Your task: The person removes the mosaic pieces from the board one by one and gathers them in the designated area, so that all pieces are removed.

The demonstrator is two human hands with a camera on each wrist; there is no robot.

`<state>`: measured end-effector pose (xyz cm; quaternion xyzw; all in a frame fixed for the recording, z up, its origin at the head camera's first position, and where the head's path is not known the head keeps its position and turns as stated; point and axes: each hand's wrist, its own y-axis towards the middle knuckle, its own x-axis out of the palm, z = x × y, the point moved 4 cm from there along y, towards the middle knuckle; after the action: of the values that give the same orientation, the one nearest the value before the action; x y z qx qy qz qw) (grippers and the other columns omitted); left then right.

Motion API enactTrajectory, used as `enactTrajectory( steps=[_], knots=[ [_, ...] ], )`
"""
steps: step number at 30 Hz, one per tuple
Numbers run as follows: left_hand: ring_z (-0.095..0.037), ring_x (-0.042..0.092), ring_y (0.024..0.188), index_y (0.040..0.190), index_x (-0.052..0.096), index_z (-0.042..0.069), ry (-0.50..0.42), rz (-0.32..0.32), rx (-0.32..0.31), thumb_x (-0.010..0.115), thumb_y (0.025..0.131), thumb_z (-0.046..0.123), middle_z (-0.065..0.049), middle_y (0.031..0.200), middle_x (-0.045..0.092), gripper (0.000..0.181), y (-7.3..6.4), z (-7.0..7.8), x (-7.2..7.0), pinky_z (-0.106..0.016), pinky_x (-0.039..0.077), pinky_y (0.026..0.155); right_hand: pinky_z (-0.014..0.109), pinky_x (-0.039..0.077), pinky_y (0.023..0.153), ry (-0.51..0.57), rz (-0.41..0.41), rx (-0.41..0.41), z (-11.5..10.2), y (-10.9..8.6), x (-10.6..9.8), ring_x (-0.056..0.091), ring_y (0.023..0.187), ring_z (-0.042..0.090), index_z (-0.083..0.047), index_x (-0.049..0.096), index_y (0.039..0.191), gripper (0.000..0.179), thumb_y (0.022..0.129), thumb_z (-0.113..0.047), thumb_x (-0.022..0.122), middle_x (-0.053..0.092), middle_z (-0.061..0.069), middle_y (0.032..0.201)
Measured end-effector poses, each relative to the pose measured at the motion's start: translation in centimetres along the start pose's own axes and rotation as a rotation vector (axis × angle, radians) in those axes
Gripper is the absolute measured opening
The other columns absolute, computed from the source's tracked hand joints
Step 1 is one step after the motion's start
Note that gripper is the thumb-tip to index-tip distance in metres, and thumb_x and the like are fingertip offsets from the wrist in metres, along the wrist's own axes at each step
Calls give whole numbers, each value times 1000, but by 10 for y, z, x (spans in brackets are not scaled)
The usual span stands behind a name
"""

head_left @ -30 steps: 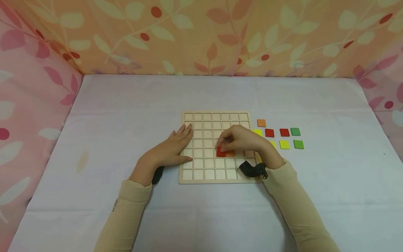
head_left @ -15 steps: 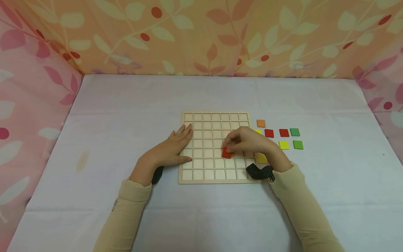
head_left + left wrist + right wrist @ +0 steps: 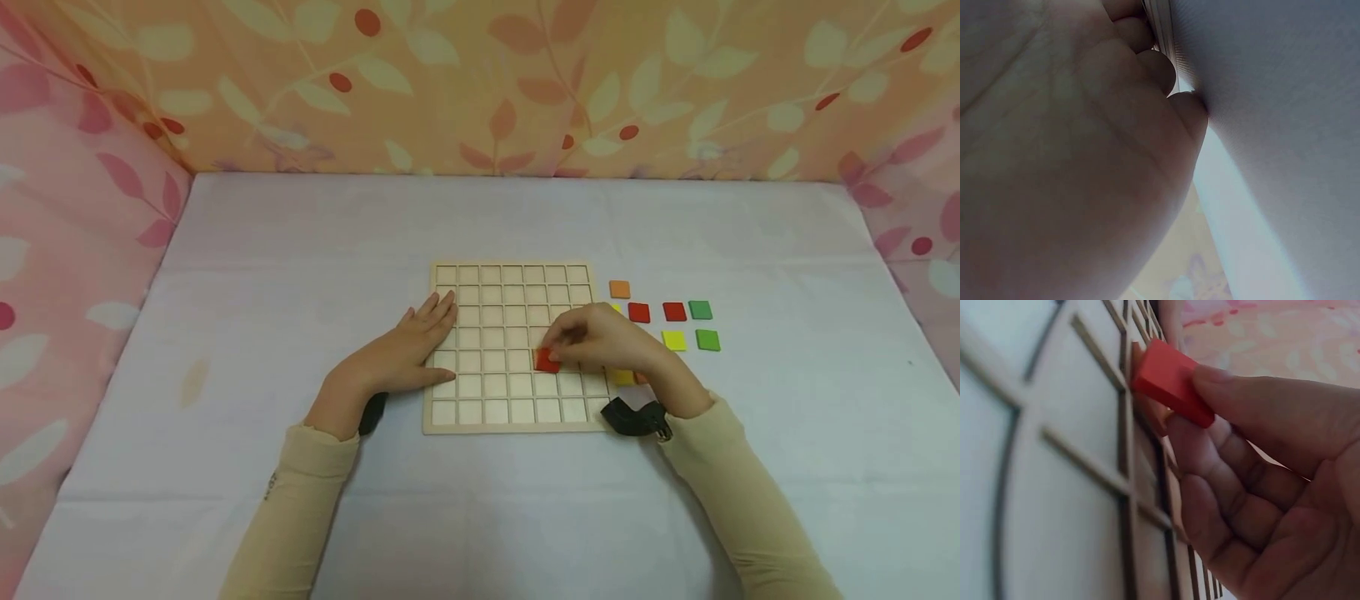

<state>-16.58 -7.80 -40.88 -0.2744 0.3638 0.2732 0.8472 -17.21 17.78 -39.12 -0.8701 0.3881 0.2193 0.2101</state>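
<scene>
A wooden grid board (image 3: 517, 429) lies flat on the white cloth. Thumb and fingers of my right hand (image 3: 603, 337) pinch a square red tile (image 3: 546, 360) over the right middle of the grid. The right wrist view has this red tile (image 3: 1169, 378) tilted, slightly off the board. Behind it an orange tile (image 3: 1152, 412) shows at the grid, mostly covered. With its fingers spread, my left hand (image 3: 397, 358) rests on the board's left edge. Mostly palm and curved fingertips of the left hand (image 3: 1079, 144) fill the dark left wrist view.
Right of the board lie an orange tile (image 3: 619, 289), two red tiles (image 3: 639, 312) (image 3: 674, 312), a yellow tile (image 3: 673, 341) and two green tiles (image 3: 701, 310) (image 3: 707, 340). Another yellow tile (image 3: 622, 377) is partly under the right wrist. Patterned curtains (image 3: 450, 83) border the table.
My right hand has shifted rightward with the red tile, from beside the orange tile to over it. My left hand stays in place at the board's edge.
</scene>
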Motion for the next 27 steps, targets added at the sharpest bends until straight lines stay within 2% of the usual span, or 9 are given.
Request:
enactTrajectory(
  steps=[6,10,17,22,27],
  knots=[
    [-24,-14,142,149,4,-1,5,6,-2,64,90,30,-11,157,-10,89,1,-2,-2,-47,0,114,26,50,69,46,28,49,3,-11,-9,60,76,17,-7,72,93,11,83,-3,70,68,2,87],
    [-23,-14,142,149,4,-1,-6,6,-5,64,90,29,-10,157,-10,90,1,-2,-2,-47,-1,114,26,51,70,34,25,71,5,-16,-17,61,77,17,-7,72,93,12,83,-2,70,68,1,86],
    [-23,-15,142,149,4,-1,-7,-4,-8,64,90,30,-10,157,-10,90,2,-3,0,-47,-1,114,26,52,73,49,-90,83,10,-25,-24,64,77,18,-4,71,92,8,84,-6,70,69,2,85],
    [-23,-14,142,149,4,-1,-6,1,-8,64,90,29,-10,157,-10,89,1,-3,1,-47,-1,114,25,52,73,11,-101,75,12,-31,-32,65,77,15,-5,71,91,7,84,-7,70,69,0,84],
    [-23,-14,142,149,4,0,-5,-2,-9,63,91,31,-9,157,-10,89,1,-2,0,-47,-1,114,24,51,73,24,-124,89,14,-40,-40,65,78,16,-4,71,93,9,85,-8,69,69,1,85]
  ],
)
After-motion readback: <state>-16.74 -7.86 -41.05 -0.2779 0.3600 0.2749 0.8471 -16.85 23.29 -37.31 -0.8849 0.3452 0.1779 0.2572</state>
